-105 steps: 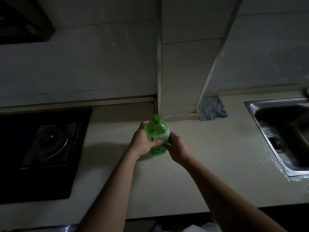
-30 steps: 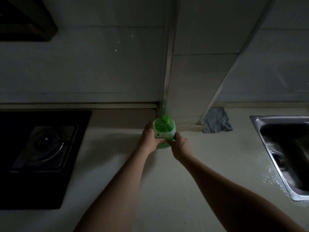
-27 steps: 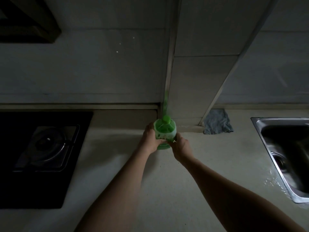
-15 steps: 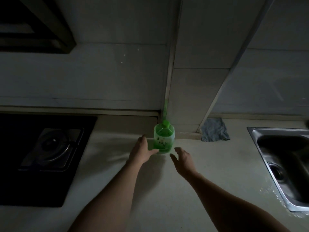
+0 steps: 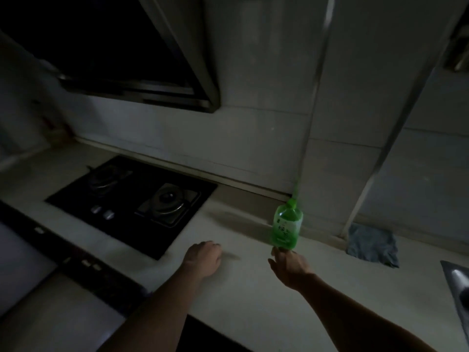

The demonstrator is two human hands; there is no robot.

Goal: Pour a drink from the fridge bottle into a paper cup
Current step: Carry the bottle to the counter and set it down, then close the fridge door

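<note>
Bottle (image 5: 286, 227) 1 | cloth (image 5: 371, 246) 1 | left hand (image 5: 203, 256): fingers loosely curled, empty | right hand (image 5: 290, 266): fingers slack, empty

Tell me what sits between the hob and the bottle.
Only bare, shadowed counter separates the hob from the bottle, as the head view shows.

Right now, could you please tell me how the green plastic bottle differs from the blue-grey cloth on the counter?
The green plastic bottle stands upright, cap on; the blue-grey cloth lies flat and rumpled. The bottle is bright and translucent; the cloth is dull and opaque. Both rest on the pale counter by the wall.
</note>
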